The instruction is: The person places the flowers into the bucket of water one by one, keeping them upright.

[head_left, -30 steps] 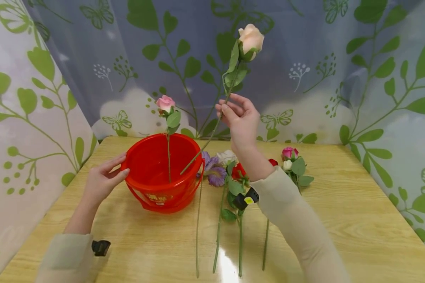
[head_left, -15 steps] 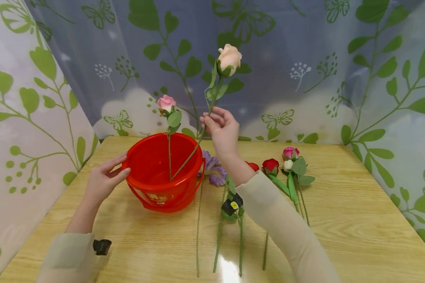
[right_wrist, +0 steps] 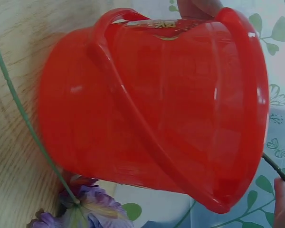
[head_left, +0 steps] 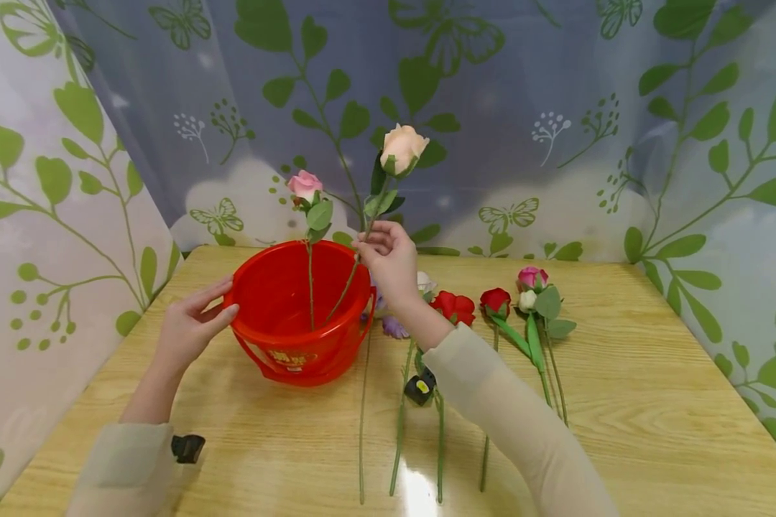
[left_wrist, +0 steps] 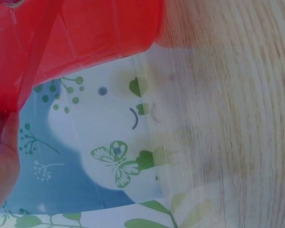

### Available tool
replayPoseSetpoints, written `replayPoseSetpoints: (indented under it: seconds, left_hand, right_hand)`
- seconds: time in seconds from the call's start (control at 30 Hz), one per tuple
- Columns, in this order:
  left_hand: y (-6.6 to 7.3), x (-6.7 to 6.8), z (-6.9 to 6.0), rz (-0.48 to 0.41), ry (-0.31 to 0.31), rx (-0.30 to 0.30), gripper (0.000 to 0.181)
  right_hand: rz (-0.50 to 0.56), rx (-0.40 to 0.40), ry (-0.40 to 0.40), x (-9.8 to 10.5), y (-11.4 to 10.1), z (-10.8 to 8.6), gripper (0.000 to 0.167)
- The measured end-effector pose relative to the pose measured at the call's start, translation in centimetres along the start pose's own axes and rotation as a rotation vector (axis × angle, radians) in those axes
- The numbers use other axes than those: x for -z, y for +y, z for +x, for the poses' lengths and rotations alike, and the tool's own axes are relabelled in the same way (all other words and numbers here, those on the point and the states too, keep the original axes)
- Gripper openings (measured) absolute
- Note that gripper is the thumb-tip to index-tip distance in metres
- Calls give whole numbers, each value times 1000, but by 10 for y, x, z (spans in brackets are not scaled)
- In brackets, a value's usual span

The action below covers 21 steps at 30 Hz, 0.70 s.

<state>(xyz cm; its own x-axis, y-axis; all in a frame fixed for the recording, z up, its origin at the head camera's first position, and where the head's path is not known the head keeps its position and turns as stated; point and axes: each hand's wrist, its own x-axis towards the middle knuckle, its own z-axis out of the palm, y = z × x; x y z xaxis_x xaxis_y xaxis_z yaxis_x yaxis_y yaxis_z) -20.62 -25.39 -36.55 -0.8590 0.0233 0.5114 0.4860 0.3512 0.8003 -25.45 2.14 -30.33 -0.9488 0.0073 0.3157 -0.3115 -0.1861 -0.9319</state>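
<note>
A red bucket (head_left: 304,352) stands on the table, a pink rose (head_left: 305,187) upright in it. My left hand (head_left: 190,327) grips the bucket's left rim between thumb and fingers; in the left wrist view that hand (left_wrist: 2,156) is partly cut off beside the bucket (left_wrist: 99,33). My right hand (head_left: 391,266) pinches the stem of a cream rose (head_left: 402,151) above the bucket's right rim, the stem's lower part inside the bucket. The right wrist view has the bucket (right_wrist: 152,109) large, with fingers of my right hand (right_wrist: 284,204) on the stem at its edge.
On the table (head_left: 653,402), right of the bucket, lie a purple flower (head_left: 396,327), a red flower (head_left: 454,307), a red rose (head_left: 495,302) and a magenta rose (head_left: 532,278), their stems toward the front. A patterned curtain (head_left: 491,143) hangs behind.
My right hand has moved left and down with the cream rose, and its bloom is lower. The left hand stays at the bucket's rim.
</note>
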Motion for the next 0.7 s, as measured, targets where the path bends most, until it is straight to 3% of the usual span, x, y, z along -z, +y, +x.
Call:
replayPoseSetpoints:
  seconds: [0.1, 0.53, 0.7]
  left_hand:
    - [-8, 1, 1, 0, 3, -4, 40]
    - [-6, 1, 0, 11, -2, 7, 40]
    - [-7, 1, 0, 9, 0, 9, 40]
  right_hand:
    - [-27, -14, -33, 0, 3, -1, 32]
    - [-115, -50, -106, 1, 15, -1, 39]
    - [-174, -71, -109, 1, 17, 0, 33]
